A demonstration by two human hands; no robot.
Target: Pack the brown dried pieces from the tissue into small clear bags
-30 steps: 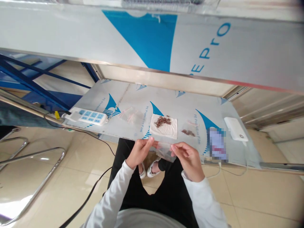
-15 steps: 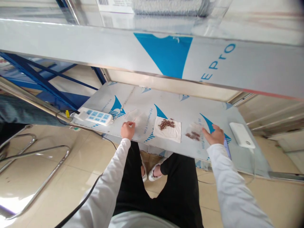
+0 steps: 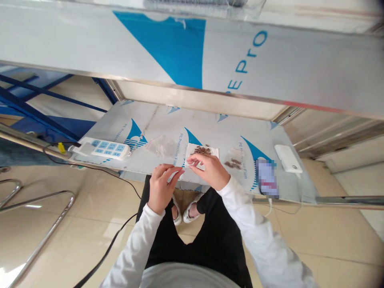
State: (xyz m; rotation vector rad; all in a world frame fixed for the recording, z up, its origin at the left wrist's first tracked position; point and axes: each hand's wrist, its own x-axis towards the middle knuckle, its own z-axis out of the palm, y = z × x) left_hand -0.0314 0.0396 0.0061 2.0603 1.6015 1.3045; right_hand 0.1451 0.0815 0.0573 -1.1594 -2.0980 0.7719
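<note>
My left hand (image 3: 162, 188) is at the front edge of the shelf, thumb and fingers pinched on what looks like a small clear plastic bag with a red edge (image 3: 183, 169), mostly hidden. Close by on its right, my right hand (image 3: 210, 169) has its fingers bent and fingertips drawn together; what they hold, if anything, is too small to make out. Beyond it lies a white sheet (image 3: 215, 151) with a pile of small brown pieces (image 3: 203, 150). Flat clear plastic bags (image 3: 160, 146) lie behind my left hand. A clear bag with brown pieces (image 3: 234, 163) lies to the right.
A white power strip (image 3: 110, 149) lies at the left of the film-covered shelf (image 3: 192, 120). A phone with a blurred screen (image 3: 267, 179) and a white power bank (image 3: 288, 159) lie at the right, with cables. An upper shelf (image 3: 90, 48) overhangs the back.
My right hand has moved left from beside the phone to meet my left hand. The left hand has shifted slightly right and nearer to me. The phone now shows fully, and the view has tilted.
</note>
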